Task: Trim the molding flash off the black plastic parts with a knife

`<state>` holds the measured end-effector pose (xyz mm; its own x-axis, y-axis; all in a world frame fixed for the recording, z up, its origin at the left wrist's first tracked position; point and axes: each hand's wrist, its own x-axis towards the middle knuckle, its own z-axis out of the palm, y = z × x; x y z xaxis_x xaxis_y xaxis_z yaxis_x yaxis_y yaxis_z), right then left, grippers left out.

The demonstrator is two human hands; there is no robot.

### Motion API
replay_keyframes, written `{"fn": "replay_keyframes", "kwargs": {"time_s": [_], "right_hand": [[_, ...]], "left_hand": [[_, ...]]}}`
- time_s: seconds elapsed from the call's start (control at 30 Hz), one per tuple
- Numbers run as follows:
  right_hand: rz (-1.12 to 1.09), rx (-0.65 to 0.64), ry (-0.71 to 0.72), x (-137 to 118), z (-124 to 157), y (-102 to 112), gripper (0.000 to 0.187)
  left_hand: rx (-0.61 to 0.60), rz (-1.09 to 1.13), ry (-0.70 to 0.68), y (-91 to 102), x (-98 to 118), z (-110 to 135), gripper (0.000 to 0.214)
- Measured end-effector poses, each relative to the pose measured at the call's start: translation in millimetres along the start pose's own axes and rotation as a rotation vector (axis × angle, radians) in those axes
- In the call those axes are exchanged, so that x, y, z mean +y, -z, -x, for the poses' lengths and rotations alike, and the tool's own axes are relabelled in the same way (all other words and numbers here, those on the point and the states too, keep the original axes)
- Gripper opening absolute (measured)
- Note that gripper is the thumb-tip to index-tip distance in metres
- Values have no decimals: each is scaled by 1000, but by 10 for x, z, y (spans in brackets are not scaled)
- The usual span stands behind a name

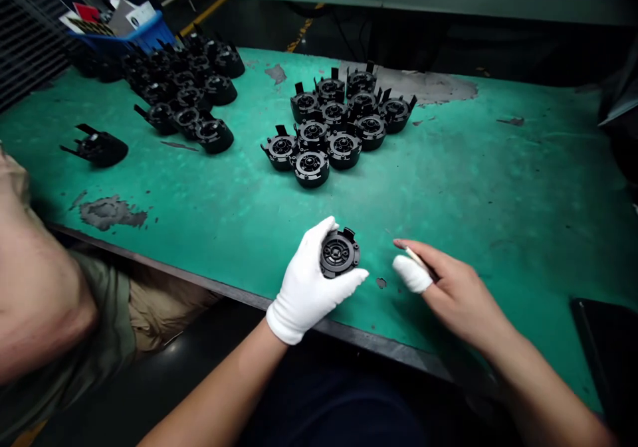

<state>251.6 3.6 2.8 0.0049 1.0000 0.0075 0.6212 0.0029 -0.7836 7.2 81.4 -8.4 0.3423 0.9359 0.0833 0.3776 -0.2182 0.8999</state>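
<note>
My left hand point(309, 281), in a white glove, grips a round black plastic part point(339, 253) just above the near edge of the green table point(478, 181). My right hand point(443, 284) is bare except for a white cover on the thumb. It pinches a thin pale stick point(415, 257) between thumb and fingers, a short way to the right of the part. A tidy cluster of the same black parts point(339, 125) stands in the middle of the table beyond my hands.
A looser pile of black parts point(187, 91) lies at the back left beside a blue bin point(127, 32). One part point(97, 147) lies alone at the far left. Another person's arm point(34, 287) is at the left edge. A dark tray point(605, 347) sits at the right.
</note>
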Motion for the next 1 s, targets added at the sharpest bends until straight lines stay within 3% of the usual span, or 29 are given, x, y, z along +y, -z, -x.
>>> {"fn": "replay_keyframes", "kwargs": {"time_s": [0.13,0.23,0.3,0.4,0.53,0.63,0.73,1.0], "right_hand": [[-490,-123,-74,-312,318,-344,63],[-728,-60,-55,-526,600,-546,56],[-932,31,-135,-644,796,-653,52],[-1162,108,-283,-754,1063,-804,55],[-1069,145,-416,-658,1391,-1003,61],[-933,210,-538,-420,1637,-1129,58],[-950,156,-590,-216,1768,-1184,61],[-1026,27,-402,-141,1472,-1047,42]], "left_hand": [[-219,255,176,221,271,6,77],[-367,307,264,309,573,227,68],[-366,285,232,286,695,481,71],[-240,165,52,160,661,870,71],[-73,-118,-126,-68,380,1099,34],[-106,-381,-276,-209,217,1081,25],[-136,-451,-333,-292,170,1056,29],[-142,-406,-284,-308,198,1050,35]]}}
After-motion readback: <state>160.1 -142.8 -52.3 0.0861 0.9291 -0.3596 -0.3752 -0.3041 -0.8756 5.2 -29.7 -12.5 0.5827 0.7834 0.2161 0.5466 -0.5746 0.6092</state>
